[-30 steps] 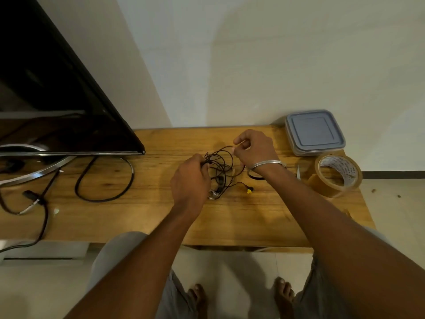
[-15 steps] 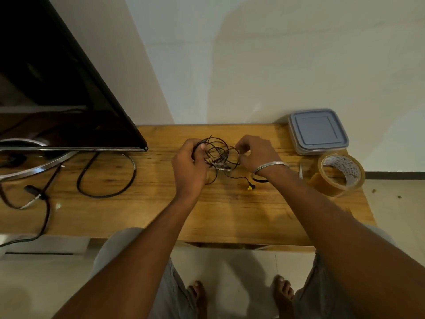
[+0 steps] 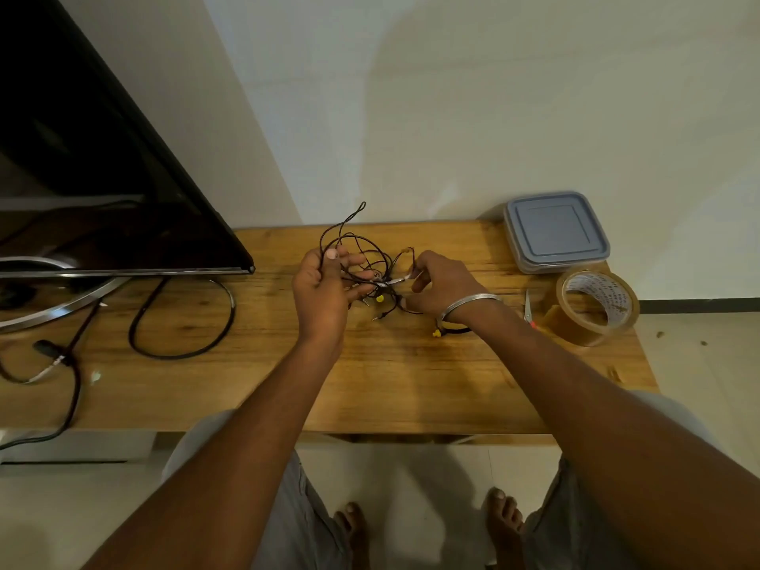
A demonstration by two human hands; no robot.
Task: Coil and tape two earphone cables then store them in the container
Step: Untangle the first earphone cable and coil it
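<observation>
Holding the tangled earphone cables [image 3: 385, 281] just above the table [image 3: 390, 384]: gripped with the left hand [image 3: 323, 290], pinched at one strand with the right hand [image 3: 442, 288]; called for loosening loop by loop before coiling.

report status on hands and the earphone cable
Left hand grips the loose earphone cable loops; right hand pinches a strand. Cable tangled, not coiled, untaped. Lid on the container; tape roll beside it, nothing blocking.
</observation>
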